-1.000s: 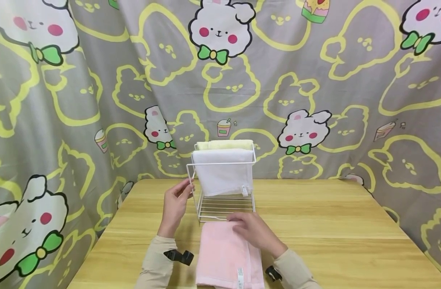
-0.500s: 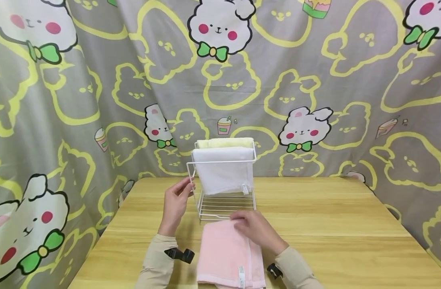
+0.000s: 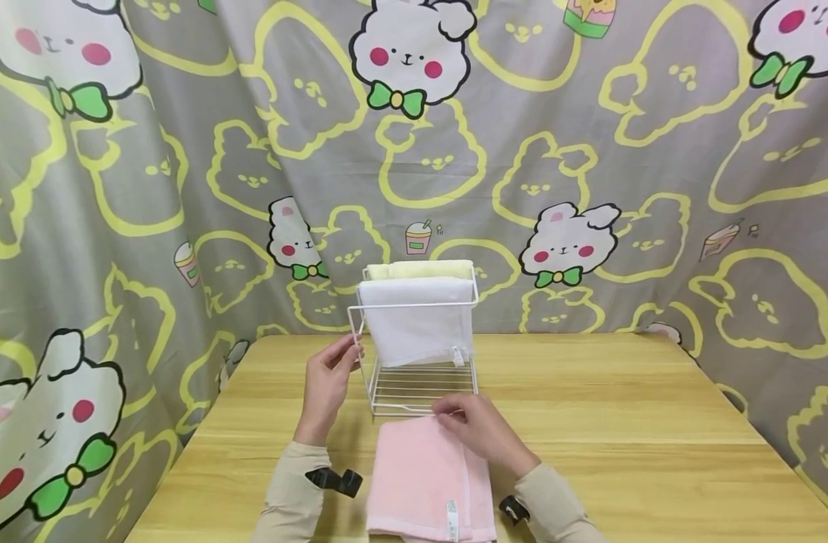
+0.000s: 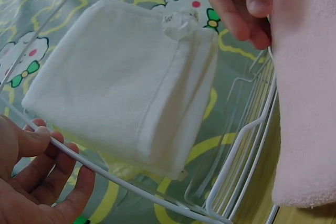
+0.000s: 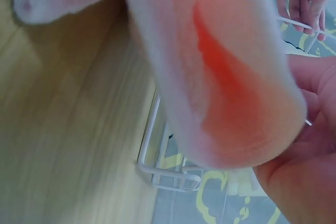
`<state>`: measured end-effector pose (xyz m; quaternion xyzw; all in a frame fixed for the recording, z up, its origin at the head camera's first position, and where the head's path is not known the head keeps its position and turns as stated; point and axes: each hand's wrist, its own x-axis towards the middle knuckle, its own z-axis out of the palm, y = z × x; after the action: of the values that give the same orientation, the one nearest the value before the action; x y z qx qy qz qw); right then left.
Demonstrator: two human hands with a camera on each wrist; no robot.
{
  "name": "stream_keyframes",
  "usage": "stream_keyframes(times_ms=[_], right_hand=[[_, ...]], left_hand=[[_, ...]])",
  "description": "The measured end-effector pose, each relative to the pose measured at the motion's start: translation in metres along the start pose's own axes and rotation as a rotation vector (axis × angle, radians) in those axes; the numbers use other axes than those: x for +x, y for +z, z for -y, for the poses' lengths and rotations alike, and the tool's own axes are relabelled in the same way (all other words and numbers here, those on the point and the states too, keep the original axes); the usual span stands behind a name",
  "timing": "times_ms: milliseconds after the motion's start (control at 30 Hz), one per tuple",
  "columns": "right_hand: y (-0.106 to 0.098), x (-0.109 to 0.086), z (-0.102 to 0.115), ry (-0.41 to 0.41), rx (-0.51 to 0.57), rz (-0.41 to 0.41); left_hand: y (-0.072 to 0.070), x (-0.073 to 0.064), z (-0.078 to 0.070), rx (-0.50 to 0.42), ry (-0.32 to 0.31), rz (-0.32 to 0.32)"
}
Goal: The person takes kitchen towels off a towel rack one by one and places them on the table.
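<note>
A white wire rack (image 3: 414,306) stands on the table with a folded white towel (image 3: 417,324) draped over one bar and a pale yellow towel (image 3: 427,269) behind it. My left hand (image 3: 329,388) grips the rack's left side wire, fingers curled round it in the left wrist view. In front of the rack is a folded pink towel (image 3: 421,483) with a white label. My right hand (image 3: 485,434) holds its upper right corner, close to the rack's front edge. In the right wrist view the pink towel (image 5: 236,87) covers part of the fingers.
The wooden table (image 3: 624,430) extends to both sides of the rack. A grey patterned curtain (image 3: 468,173) hangs right behind and beside it. Thin wires form the rack's base (image 3: 424,388).
Both hands stay at the same places on the rack and the pink towel. The view shifts only slightly.
</note>
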<state>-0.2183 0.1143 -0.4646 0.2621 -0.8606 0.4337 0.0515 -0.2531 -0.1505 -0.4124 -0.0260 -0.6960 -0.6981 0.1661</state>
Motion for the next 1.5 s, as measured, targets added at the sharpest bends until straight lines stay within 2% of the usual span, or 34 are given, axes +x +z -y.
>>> stream_keyframes(times_ms=[300,567,867,1033,1200,1500], right_hand=[[-0.018,0.001,0.022,0.002,-0.009,-0.137],[-0.038,0.010,0.056,-0.156,-0.051,-0.164],[-0.085,0.037,0.096,-0.326,-0.170,-0.216],[-0.106,0.056,0.109,-0.375,-0.163,-0.231],[-0.120,0.077,0.115,-0.376,-0.167,-0.259],[-0.128,0.110,0.113,-0.285,-0.232,-0.237]], left_hand=[[0.001,0.000,-0.002,0.004,-0.004,-0.009],[0.001,0.000,-0.002,-0.008,0.002,-0.016],[0.000,0.001,-0.003,-0.008,0.008,-0.009],[0.000,0.001,-0.003,-0.008,-0.010,-0.012],[0.001,0.000,-0.003,-0.013,-0.005,-0.014],[0.001,0.001,-0.003,-0.011,-0.008,-0.018]])
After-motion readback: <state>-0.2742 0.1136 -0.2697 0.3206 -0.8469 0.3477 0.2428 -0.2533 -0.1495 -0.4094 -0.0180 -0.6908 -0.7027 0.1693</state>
